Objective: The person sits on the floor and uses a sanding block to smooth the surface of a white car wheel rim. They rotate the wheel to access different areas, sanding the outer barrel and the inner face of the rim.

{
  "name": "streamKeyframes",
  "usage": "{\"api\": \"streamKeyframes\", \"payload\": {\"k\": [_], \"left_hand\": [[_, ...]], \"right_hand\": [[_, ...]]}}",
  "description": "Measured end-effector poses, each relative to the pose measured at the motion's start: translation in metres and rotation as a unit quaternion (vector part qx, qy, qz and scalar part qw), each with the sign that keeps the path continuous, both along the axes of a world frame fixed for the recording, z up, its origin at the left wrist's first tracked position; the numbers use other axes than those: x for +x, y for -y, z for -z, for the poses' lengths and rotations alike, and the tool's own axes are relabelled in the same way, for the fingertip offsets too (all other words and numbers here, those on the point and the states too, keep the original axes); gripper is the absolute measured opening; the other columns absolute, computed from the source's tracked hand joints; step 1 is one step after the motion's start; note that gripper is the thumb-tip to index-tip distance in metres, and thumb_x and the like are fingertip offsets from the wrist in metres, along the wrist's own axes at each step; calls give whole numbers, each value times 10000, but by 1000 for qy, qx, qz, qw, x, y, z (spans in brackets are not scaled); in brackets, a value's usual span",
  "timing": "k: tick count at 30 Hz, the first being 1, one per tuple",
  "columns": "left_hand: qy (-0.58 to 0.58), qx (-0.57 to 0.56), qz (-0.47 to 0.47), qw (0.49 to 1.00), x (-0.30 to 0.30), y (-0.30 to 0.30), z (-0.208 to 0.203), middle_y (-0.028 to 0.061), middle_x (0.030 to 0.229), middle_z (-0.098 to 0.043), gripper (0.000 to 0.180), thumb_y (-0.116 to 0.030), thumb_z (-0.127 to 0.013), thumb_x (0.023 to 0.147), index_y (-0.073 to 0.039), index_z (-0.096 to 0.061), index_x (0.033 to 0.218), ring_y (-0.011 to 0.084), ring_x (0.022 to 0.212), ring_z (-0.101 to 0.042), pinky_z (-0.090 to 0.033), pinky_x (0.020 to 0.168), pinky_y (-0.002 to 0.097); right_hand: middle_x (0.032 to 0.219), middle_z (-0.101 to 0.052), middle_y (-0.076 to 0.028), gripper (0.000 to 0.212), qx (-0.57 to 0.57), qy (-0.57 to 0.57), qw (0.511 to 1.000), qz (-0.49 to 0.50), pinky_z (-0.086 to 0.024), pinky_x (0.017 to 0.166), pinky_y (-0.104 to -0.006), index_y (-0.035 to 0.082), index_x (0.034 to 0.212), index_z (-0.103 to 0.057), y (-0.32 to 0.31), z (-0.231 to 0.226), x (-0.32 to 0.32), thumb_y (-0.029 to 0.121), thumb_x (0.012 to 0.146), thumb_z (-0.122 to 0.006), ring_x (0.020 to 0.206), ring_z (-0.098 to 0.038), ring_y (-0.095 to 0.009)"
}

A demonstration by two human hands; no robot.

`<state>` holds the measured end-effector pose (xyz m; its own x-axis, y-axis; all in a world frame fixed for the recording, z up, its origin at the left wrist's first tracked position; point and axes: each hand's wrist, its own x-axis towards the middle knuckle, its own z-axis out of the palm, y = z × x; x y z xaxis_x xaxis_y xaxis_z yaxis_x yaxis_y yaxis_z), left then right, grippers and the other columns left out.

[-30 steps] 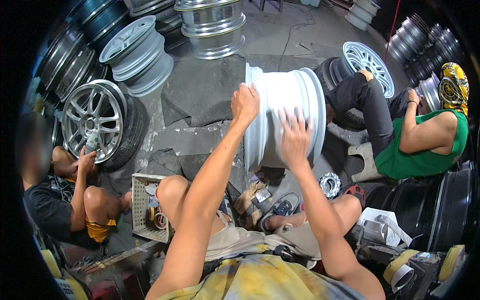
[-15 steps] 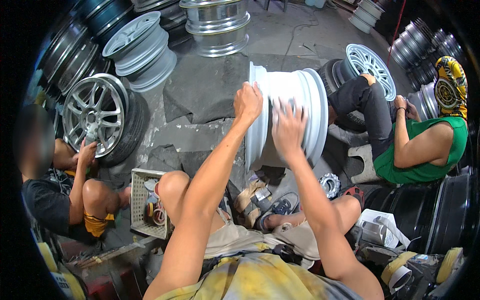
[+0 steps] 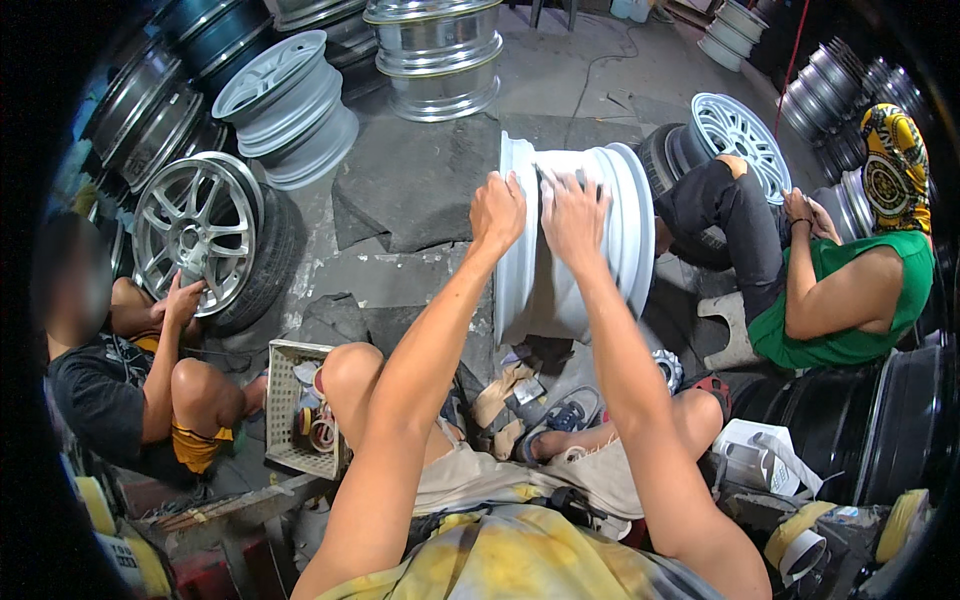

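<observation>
A light grey wheel rim (image 3: 622, 250) stands on its side in front of my knees, its barrel facing up toward me. My left hand (image 3: 497, 210) is closed over the flange at its left edge. On top of the barrel rests my right hand (image 3: 574, 220), its fingers bent and pressed down close together. A small dark edge shows beside its index finger; what lies under the fingers is hidden. The shaded inner part of the barrel shows between my two forearms.
At left, a person holds a tool against a silver wheel (image 3: 195, 240) with a tyre. Another person in green (image 3: 850, 300) sits at right beside a light rim (image 3: 740, 140). A cream basket (image 3: 280, 400) with tape rolls stands by my left knee. Stacked rims (image 3: 440, 60) line the back.
My right hand, blurred before, is now sharper and a little farther up the barrel, nearer my left hand. My left hand keeps its hold. The view has shifted slightly.
</observation>
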<state>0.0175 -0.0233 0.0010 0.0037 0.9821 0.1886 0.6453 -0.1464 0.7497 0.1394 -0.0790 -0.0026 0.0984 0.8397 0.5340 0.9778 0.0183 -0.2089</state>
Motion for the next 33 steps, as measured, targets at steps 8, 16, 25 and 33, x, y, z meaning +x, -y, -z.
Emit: {"api": "streamKeyframes", "payload": {"k": [8, 16, 25, 33], "left_hand": [[-16, 8, -12, 1000, -11, -12, 6, 333, 958, -680, 439, -340, -445, 1027, 59, -624, 1002, 507, 939, -659, -510, 838, 579], [-43, -11, 15, 999, -22, 33, -2, 321, 957, -676, 414, -321, -426, 1045, 67, -571, 1072, 500, 933, -658, -509, 802, 576], [-306, 289, 200, 885, -54, 93, -19, 226, 1590, -276, 595, -389, -536, 996, -10, -467, 1449, 414, 1476, -248, -266, 1164, 583], [-321, 265, 301, 858, -49, 121, 0, 183, 1647, -200, 782, -587, -523, 951, -15, -460, 1480, 374, 1541, -79, -103, 1225, 598]], "right_hand": [[1377, -571, -44, 457, 32, 8, 999, -23, -248, 1153, -596, 137, 1335, -635, 125, 36, -31, 122, 879, -627, 1375, -417, -344], [1178, -614, -169, 251, -265, -192, 941, -86, -453, 1008, -509, 25, 1104, -693, 253, 108, -60, 167, 913, -612, 1180, -575, -368], [981, -649, -277, 243, -383, -210, 890, -130, -540, 820, -507, -36, 933, -673, 254, 218, -53, 75, 731, -749, 944, -650, -470], [957, -687, -282, 262, -487, -147, 854, -105, -562, 792, -477, -37, 903, -691, 256, 237, -52, 133, 725, -779, 958, -673, -440]]}}
